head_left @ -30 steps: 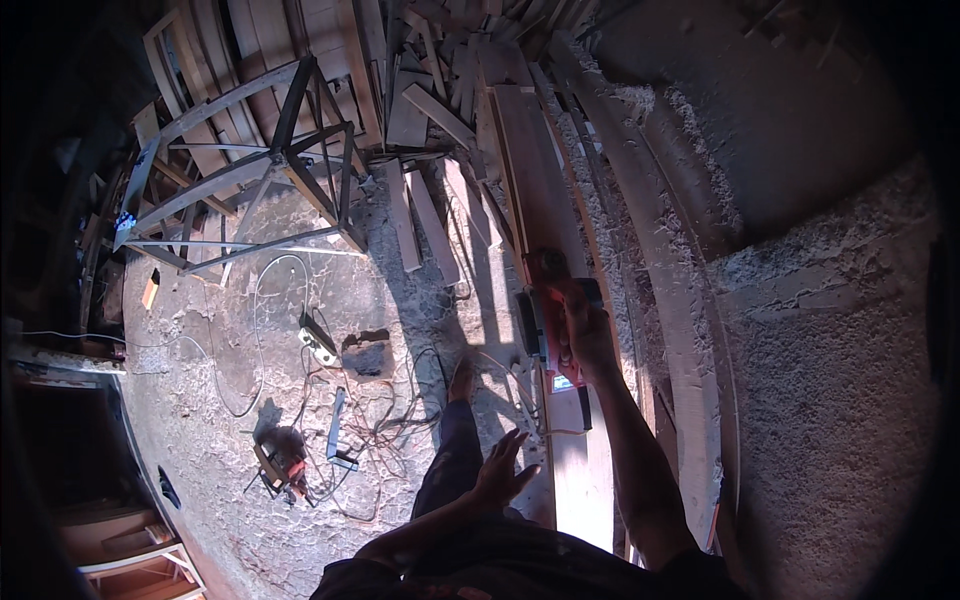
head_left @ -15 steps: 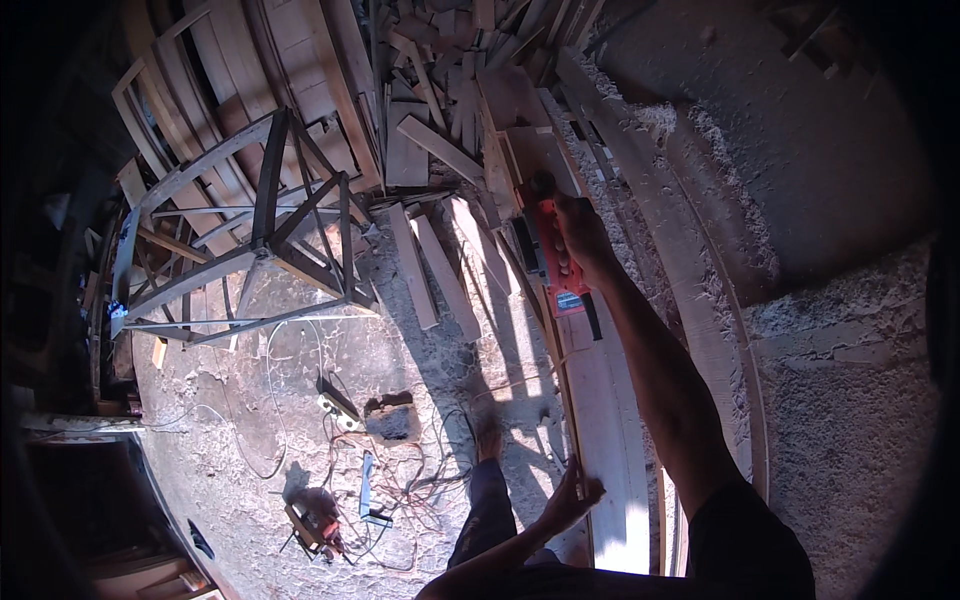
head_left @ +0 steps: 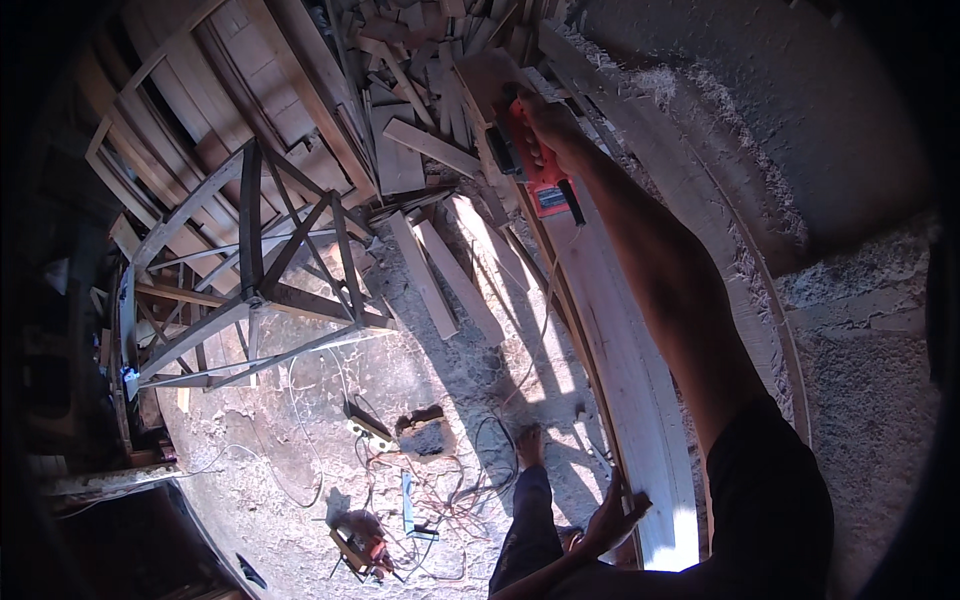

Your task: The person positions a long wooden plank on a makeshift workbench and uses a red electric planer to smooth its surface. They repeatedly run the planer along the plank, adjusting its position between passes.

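Right hand (head_left: 552, 125) wrapped on your red planer (head_left: 543, 172) near the board's (head_left: 622, 365) far end, left hand (head_left: 612, 522) at its edge, grip unclear; pass looks mostly done, remainder unclear.

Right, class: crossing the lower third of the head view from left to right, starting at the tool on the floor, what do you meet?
Tool on the floor → blue L-shaped piece → bare foot → left hand → near end of the pale board → dark sleeve.
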A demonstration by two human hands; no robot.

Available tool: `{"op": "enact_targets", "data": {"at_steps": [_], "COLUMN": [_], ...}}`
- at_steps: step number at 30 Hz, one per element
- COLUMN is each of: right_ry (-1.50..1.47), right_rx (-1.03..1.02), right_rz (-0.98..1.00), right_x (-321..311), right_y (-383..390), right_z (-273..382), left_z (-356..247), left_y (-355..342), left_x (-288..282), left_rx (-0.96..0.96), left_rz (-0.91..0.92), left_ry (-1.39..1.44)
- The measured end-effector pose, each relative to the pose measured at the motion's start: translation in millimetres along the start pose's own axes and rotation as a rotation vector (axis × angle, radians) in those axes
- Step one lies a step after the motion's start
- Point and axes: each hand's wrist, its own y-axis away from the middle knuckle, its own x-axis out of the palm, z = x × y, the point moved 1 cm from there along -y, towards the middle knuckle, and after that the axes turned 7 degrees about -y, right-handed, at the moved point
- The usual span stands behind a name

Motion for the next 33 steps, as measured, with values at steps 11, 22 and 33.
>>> {"op": "enact_targets", "data": {"at_steps": [11, 22, 33], "right_ry": [0.193, 0.386, 0.471], "right_rx": [0.127, 0.178, 0.025], "right_rz": [0.021, -0.074, -0.167], "right_x": [-137, -258, -244], "right_y": [428, 886, 837], "right_z": [-126, -274, -283], "left_z": [89, 154, 120], "left_y": [38, 162, 150], "left_x": [24, 82, 73], "left_rx": [0.109, 0.154, -0.042], "left_rz": [0.368, 0.358, 0.332], "left_ry": [0.055, -0.412, -0.087]}}
